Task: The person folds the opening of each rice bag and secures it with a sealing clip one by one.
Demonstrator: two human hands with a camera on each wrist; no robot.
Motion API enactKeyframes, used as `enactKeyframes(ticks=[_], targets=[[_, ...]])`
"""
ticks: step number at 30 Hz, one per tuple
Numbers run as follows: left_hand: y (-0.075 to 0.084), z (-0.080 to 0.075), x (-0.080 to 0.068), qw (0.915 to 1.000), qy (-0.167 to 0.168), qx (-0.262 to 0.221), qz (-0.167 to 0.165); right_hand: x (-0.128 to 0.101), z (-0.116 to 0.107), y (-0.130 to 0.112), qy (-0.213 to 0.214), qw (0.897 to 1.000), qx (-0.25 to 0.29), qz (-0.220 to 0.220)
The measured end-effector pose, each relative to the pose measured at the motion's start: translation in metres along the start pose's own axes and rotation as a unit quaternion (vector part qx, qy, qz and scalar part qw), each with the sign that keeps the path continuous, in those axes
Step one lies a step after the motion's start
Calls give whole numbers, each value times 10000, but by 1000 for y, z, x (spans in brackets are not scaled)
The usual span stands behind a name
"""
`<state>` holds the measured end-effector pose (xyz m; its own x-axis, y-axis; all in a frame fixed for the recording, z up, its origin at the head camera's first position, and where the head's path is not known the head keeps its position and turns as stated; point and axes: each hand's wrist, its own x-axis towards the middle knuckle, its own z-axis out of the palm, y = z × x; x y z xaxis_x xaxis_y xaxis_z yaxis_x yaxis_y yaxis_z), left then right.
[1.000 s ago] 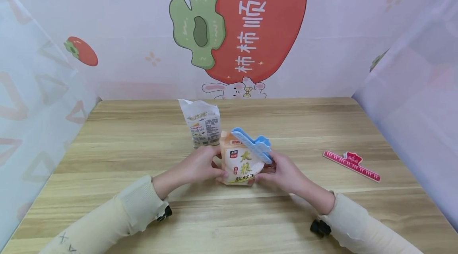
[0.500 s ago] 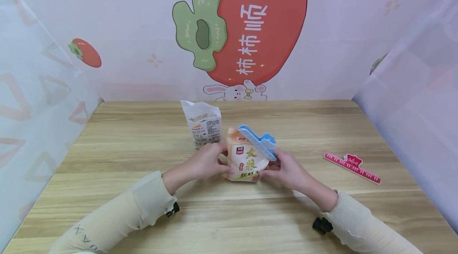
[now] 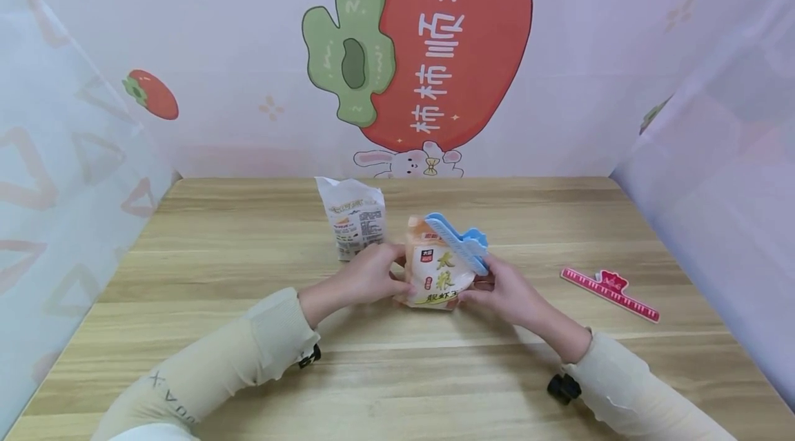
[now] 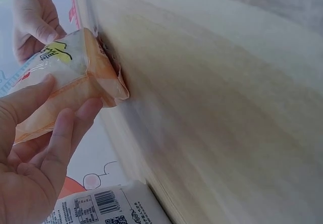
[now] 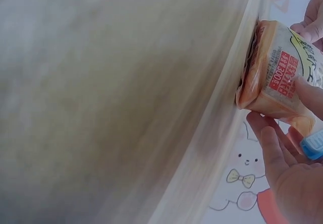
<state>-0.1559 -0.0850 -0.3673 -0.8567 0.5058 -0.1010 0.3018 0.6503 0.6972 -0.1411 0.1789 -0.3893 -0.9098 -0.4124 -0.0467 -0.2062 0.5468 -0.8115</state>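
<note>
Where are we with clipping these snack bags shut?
Done: the blue clip sits across the top of the orange bag. In hand: left hand and right hand hold that bag upright. Left: the white bag stands unclipped; the red clip lies unused on the table.

Cream long sleeves [image 3: 248, 358], dark lettering on the left forearm.

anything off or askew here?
Only the blue clip: it sits slanted across the top of the orange bag rather than level. No spill or damage shows; the white bag stands upright behind.
</note>
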Motion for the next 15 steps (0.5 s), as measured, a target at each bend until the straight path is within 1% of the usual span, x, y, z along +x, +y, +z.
enactKeyframes(ticks=[3, 8, 10, 15], targets=[[1, 1, 4, 10000, 3, -53, -20, 2, -2, 2, 14, 10000, 1, -21], [2, 4, 14, 9999, 13, -129, 13, 5, -8, 6, 129, 9999, -26, 85], [3, 5, 18, 9999, 52, -135, 32, 6, -11, 9, 164, 9998, -43, 126], [5, 7, 22, 9997, 178, -166, 35, 8, -16, 13, 115, 9999, 28, 39]])
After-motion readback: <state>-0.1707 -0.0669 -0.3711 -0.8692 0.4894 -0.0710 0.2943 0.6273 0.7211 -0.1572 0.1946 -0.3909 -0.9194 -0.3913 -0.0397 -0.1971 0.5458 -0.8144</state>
